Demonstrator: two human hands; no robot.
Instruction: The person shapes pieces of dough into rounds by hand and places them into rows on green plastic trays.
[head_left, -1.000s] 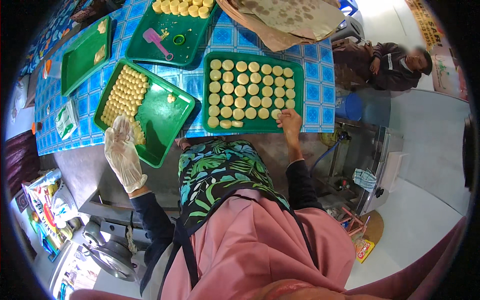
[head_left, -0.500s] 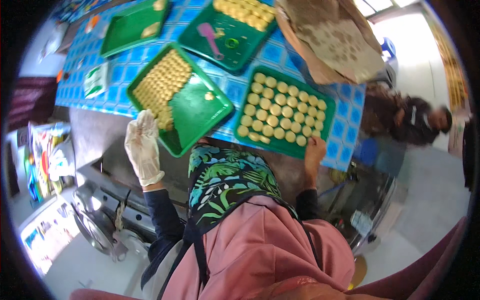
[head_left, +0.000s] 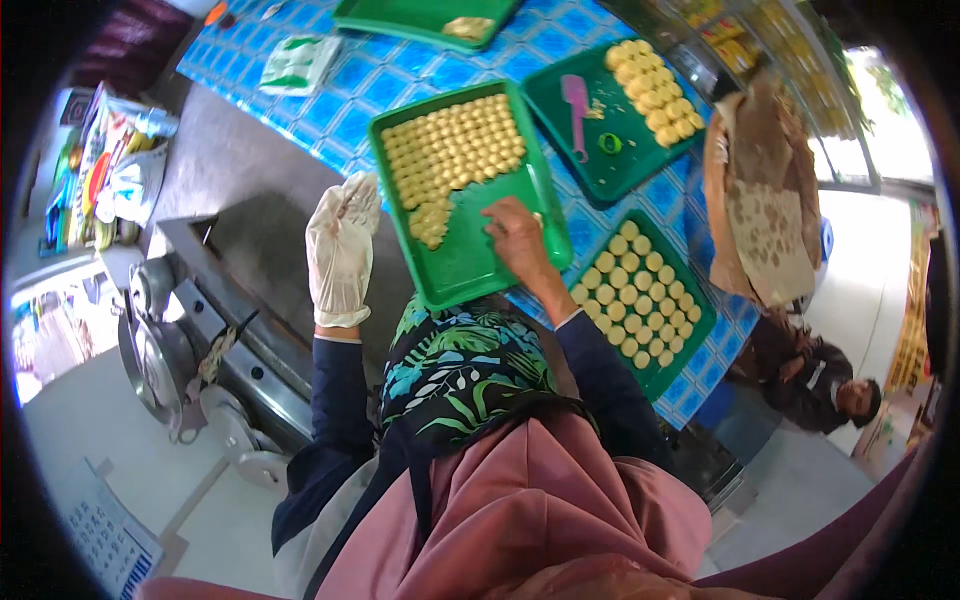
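My left hand [head_left: 341,250], in a translucent glove, is just left of a green tray [head_left: 545,175]; its fingers are bunched inside the crinkled plastic, too indistinct to read. Rows of small pale-yellow dough balls [head_left: 445,140] cover the upper and left part of that tray. Over the tray's bare area my bare right hand [head_left: 515,235] has its fingers curled; I cannot make out what, if anything, they hold. To the right, another green tray [head_left: 685,365] carries rows of flat yellow discs [head_left: 630,296].
Further trays [head_left: 425,20] [head_left: 560,140], one with a pink scraper [head_left: 574,100], and a white packet [head_left: 298,65] lie on the blue tablecloth [head_left: 255,110]. A brown paper-lined basket [head_left: 760,200] is at right, a seated person [head_left: 815,385] beyond. Metal pots and lids [head_left: 160,380] are at left.
My right hand has moved left from the tray of discs to the tray of dough balls. The view has turned, shifting the table; my gloved hand remains beside the left tray.
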